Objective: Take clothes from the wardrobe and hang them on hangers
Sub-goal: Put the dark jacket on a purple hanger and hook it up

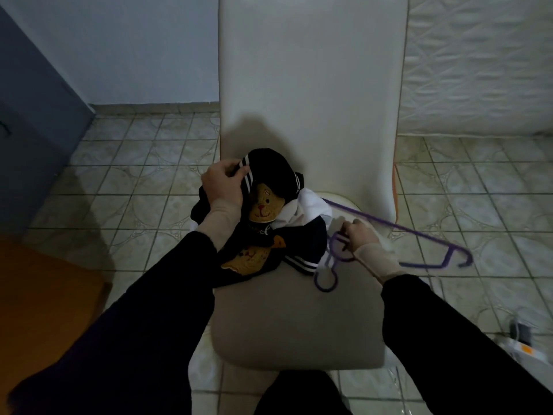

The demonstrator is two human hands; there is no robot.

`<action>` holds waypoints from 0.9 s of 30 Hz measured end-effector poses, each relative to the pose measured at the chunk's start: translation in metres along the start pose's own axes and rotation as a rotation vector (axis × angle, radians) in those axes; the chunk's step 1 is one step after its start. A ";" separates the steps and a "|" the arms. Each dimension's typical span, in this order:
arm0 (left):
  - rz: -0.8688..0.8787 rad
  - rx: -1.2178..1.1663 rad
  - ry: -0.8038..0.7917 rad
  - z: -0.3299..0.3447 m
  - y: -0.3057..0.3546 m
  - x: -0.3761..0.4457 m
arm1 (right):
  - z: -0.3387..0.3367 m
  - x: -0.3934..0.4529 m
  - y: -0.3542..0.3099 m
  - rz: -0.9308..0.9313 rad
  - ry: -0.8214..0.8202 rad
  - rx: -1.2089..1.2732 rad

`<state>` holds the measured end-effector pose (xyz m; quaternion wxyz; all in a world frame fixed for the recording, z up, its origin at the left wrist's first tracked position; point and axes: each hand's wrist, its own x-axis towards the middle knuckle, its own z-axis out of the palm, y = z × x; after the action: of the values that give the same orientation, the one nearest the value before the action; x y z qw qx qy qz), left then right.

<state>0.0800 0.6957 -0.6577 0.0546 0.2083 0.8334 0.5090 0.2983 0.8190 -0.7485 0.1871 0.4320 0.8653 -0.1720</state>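
Home bedroom: mattress [478, 64], tiled floor [143, 163]

We record a dimly lit room. Floor [155, 163]: square pale-green tiles with a curved ornamental pattern, laid throughout. Wall [134, 46]: plain, pale blue-white, with a tiled skirting at its foot. Chair [299, 324]: cream, high-backed, with a padded seat, standing in the middle of our view with its back toward the wall. Mattress [478, 64]: white and quilted, upright behind the chair on the right. Cabinet [36, 115]: blue-grey, at the left edge. Wooden surface [39, 295]: orange-brown, at lower left. We note a white device [520, 345] with a cable on the floor at lower right; its kind we cannot tell.
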 end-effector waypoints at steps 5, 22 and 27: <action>-0.013 0.030 0.053 -0.024 0.028 -0.001 | -0.051 -0.024 0.001 0.080 0.182 -0.023; 0.014 -0.062 0.053 -0.125 0.210 0.017 | -0.241 -0.118 -0.024 -0.095 0.367 0.570; 0.013 -0.141 0.055 -0.159 0.256 0.034 | -0.305 -0.159 -0.070 -0.094 0.108 1.224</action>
<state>0.0757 0.6794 -0.3556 0.0429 0.1952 0.7952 0.5724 0.2763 0.8107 -0.3983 -0.1469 0.4306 0.6359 -0.6234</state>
